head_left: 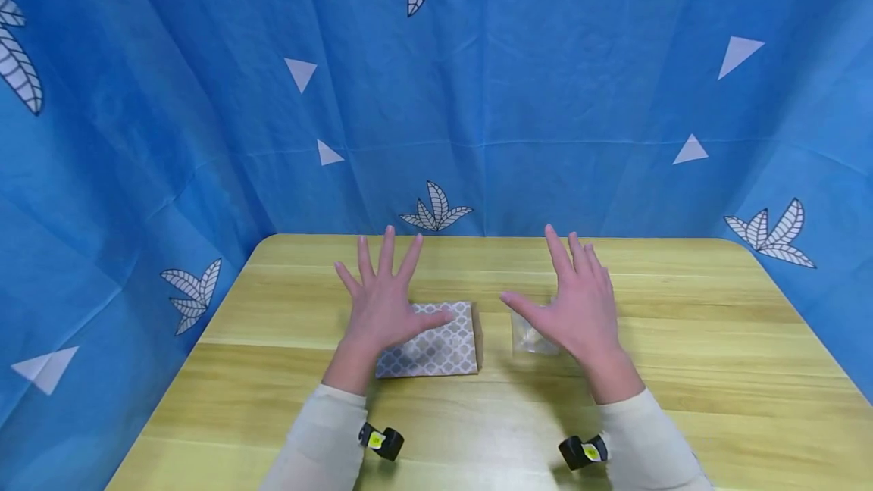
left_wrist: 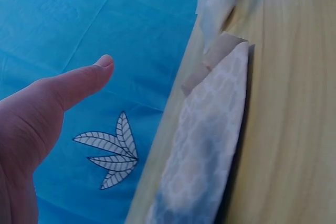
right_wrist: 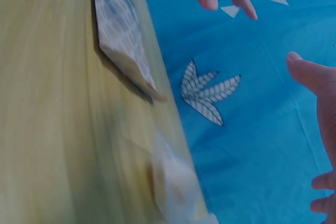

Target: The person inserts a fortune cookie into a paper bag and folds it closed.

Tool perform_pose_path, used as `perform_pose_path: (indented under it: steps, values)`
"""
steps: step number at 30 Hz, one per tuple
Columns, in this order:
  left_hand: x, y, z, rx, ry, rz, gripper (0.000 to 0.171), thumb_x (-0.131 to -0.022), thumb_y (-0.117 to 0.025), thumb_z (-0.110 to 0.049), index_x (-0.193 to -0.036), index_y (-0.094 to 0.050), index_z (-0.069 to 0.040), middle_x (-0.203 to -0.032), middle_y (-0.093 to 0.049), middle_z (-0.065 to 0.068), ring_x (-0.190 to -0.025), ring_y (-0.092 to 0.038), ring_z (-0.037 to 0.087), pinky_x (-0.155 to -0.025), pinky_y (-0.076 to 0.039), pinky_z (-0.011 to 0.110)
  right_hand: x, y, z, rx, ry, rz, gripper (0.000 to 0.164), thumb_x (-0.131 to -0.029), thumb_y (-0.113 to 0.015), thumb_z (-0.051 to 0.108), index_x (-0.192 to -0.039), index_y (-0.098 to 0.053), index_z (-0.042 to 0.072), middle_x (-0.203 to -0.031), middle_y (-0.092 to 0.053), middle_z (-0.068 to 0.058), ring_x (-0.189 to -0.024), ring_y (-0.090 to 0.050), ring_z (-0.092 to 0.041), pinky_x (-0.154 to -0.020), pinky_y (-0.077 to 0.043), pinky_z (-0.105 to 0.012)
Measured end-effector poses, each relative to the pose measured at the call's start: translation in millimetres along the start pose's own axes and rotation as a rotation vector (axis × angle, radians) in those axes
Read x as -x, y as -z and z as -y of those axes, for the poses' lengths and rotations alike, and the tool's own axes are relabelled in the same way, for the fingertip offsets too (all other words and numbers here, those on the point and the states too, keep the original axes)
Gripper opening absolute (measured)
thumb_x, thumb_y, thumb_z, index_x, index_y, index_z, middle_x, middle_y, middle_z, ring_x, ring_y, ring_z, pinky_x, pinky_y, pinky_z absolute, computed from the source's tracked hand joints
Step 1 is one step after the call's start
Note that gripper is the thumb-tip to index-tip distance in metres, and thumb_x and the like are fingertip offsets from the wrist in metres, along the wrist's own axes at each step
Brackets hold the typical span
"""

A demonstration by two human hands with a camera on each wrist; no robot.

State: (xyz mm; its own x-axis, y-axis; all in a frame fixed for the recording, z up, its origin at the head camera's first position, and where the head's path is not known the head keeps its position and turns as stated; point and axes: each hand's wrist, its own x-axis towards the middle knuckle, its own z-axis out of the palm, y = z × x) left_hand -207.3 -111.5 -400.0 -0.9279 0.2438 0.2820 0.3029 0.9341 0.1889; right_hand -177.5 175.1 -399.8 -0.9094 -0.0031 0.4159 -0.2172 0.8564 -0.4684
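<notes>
A patterned paper packet (head_left: 436,347), white with a grey-blue lattice and a brown open-looking end, lies on the wooden table. Above its left part my left hand (head_left: 382,309) hovers with fingers spread, holding nothing. To the right lies a small clear plastic bag (head_left: 532,336); its contents are too unclear to tell. My right hand (head_left: 580,309) is raised over that bag and hides much of it, fingers extended and thumb out to the side. In the left wrist view the packet (left_wrist: 205,140) lies apart from the thumb. The right wrist view shows the plastic bag (right_wrist: 176,182) blurred.
The light wooden table (head_left: 716,370) has rounded far corners. A blue curtain (head_left: 580,82) with white leaves and triangles hangs behind it and along both sides. Each sleeved wrist wears a small black camera, one on the left (head_left: 382,441) and one on the right (head_left: 583,451).
</notes>
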Motion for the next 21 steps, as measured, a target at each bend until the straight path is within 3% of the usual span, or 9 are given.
perform_pose_path:
  steps: [6, 10, 16, 21]
  values:
    - [7.4, -11.7, -1.0, 0.098, -0.014, 0.025, 0.122, -0.066, -0.072, -0.08, -0.161, -0.009, -0.035, -0.165, 0.012, 0.004, -0.144, 0.023, 0.042, -0.101, 0.017, 0.073, 3, -13, 15, -0.124, -0.001, 0.019, 0.106, -0.078, -0.069, 0.072, -0.161, -0.019, 0.029, -0.159, -0.03, -0.015, -0.142, -0.028, -0.043, -0.107, -0.026, -0.066]
    - [11.9, -18.6, -3.4, 0.147, -0.022, 0.071, 0.122, -0.067, -0.077, -0.073, -0.161, -0.009, -0.036, -0.166, 0.01, 0.005, -0.145, 0.018, 0.042, -0.104, 0.015, 0.072, 6, -22, 24, -0.247, -0.048, 0.067, 0.101, -0.08, -0.069, 0.069, -0.16, -0.021, 0.031, -0.159, -0.032, -0.007, -0.14, -0.033, -0.038, -0.105, -0.031, -0.064]
    - [18.7, -28.6, -3.4, 0.168, -0.024, 0.133, 0.125, -0.064, -0.082, -0.07, -0.161, -0.013, -0.034, -0.166, 0.004, 0.008, -0.146, 0.01, 0.045, -0.105, 0.013, 0.07, 11, -41, 34, -0.418, -0.13, 0.159, 0.095, -0.083, -0.068, 0.068, -0.159, -0.024, 0.032, -0.153, -0.041, -0.013, -0.134, -0.043, -0.038, -0.1, -0.041, -0.06]
    - [22.9, -36.8, -1.9, 0.169, -0.007, 0.192, 0.125, -0.061, -0.083, -0.07, -0.161, -0.017, -0.033, -0.166, 0.0, 0.009, -0.146, 0.005, 0.046, -0.106, 0.012, 0.07, 16, -56, 39, -0.503, -0.15, 0.188, 0.076, -0.088, -0.072, 0.052, -0.153, -0.041, 0.024, -0.147, -0.048, -0.014, -0.125, -0.051, -0.041, -0.096, -0.047, -0.055]
